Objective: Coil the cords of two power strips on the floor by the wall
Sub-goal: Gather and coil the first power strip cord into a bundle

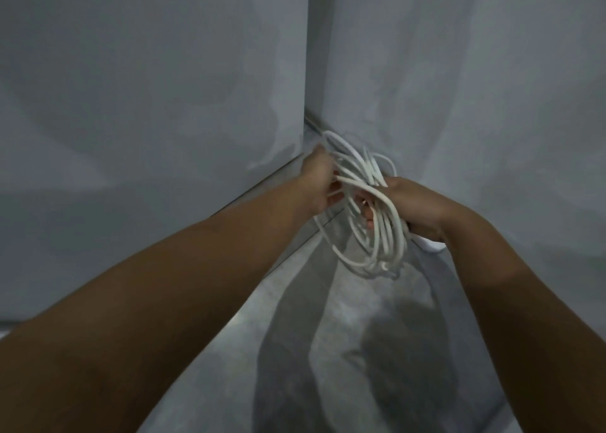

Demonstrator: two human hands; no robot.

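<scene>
Only the head view to go on; dim light, some blur.

- Cord [382,236]: white, gathered into a loose oval of many loops, held in the air above the grey floor [288,350], close to the corner where the left wall [147,104] meets the right wall [475,72]. The loops hang unevenly and the lowest strands bunch at the bottom. No loop seems to touch the floor.
- Left hand [319,181]: at the upper left of the bundle, fingers curled round a few strands. Probably guiding the next turn onto the coil.
- Right hand [414,204]: on the right side of the bundle, fingers wrapped round the gathered loops. It serves as the anchor, so the turns keep together while the other hand feeds.
- White piece [433,245]: peeks out under the right wrist. It may be the strip's body or plug; cannot tell.
- Second strip: not in view.

Judgement: winding of one cord looks well along, though the loops are slack and of unequal size. Risk: a loose turn slipping off the right-hand grip and undoing the shape. Holding the bundle clear of the floor likely keeps the strands from snagging.
</scene>
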